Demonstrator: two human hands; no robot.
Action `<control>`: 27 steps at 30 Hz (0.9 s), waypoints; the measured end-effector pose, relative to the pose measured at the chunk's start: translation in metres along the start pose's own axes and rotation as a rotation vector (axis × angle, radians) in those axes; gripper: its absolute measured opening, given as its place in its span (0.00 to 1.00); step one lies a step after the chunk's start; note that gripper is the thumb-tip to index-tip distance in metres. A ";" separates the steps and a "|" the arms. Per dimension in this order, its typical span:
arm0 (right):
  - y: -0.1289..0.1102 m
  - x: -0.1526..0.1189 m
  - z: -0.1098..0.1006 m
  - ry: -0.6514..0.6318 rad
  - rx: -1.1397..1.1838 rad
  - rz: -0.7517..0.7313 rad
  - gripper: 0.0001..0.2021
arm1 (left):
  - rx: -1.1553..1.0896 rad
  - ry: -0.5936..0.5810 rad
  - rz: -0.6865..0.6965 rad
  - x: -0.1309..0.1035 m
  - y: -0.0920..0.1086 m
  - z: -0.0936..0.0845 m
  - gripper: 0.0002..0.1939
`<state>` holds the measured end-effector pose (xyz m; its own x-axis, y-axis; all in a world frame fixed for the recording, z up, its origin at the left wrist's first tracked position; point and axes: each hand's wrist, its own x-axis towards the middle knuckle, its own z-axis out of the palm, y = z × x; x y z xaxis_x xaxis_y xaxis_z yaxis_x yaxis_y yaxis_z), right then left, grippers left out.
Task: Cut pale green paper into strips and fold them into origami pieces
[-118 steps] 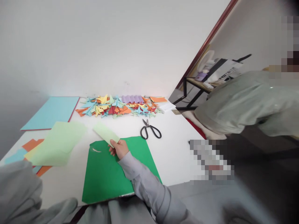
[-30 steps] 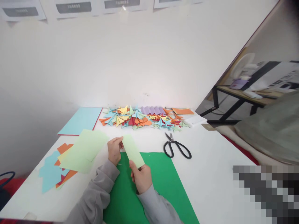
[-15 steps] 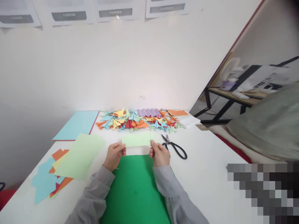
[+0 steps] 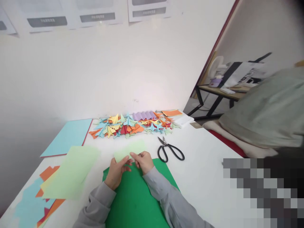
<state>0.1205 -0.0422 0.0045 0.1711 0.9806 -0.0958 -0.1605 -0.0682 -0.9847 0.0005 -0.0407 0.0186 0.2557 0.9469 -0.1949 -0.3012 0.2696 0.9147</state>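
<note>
A small light green sheet of paper (image 4: 131, 148) is held up in front of me, above the far edge of a green mat (image 4: 140, 199). My left hand (image 4: 117, 171) pinches its lower edge between thumb and fingers, with the other fingers curled loosely beneath. Close beside it, my right hand (image 4: 144, 161) grips the same edge, fingers closed; the two hands nearly touch. Black-handled scissors (image 4: 169, 148) lie with blades parted on the white table, just right of my right hand. To the left rests a larger light green sheet (image 4: 71, 174) on other coloured paper.
Folded paper planes (image 4: 133, 126) lie in a heap along the wall, around a pleated purple paper (image 4: 144, 115). Orange sheets (image 4: 172, 112) and a white object (image 4: 183, 121) sit at the back right. A blue sheet (image 4: 67, 136) lies back left. Another person's sleeve (image 4: 266, 110) shows at right.
My right hand has moved left along the paper to meet my left hand. The paper now tilts, its right side higher. The whole view has shifted to the right.
</note>
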 end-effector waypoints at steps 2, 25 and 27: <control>-0.001 0.000 -0.002 0.006 -0.037 0.014 0.24 | 0.012 0.050 0.015 0.001 0.000 0.000 0.14; -0.006 0.021 -0.020 0.270 0.534 -0.041 0.20 | 0.060 0.113 -0.006 -0.009 0.000 0.009 0.13; -0.006 0.022 -0.022 0.313 0.530 -0.041 0.20 | 0.069 0.112 -0.026 -0.008 -0.001 0.009 0.14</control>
<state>0.1470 -0.0247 0.0052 0.4512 0.8747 -0.1769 -0.5957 0.1475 -0.7896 0.0071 -0.0506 0.0226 0.1569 0.9545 -0.2536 -0.2305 0.2851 0.9304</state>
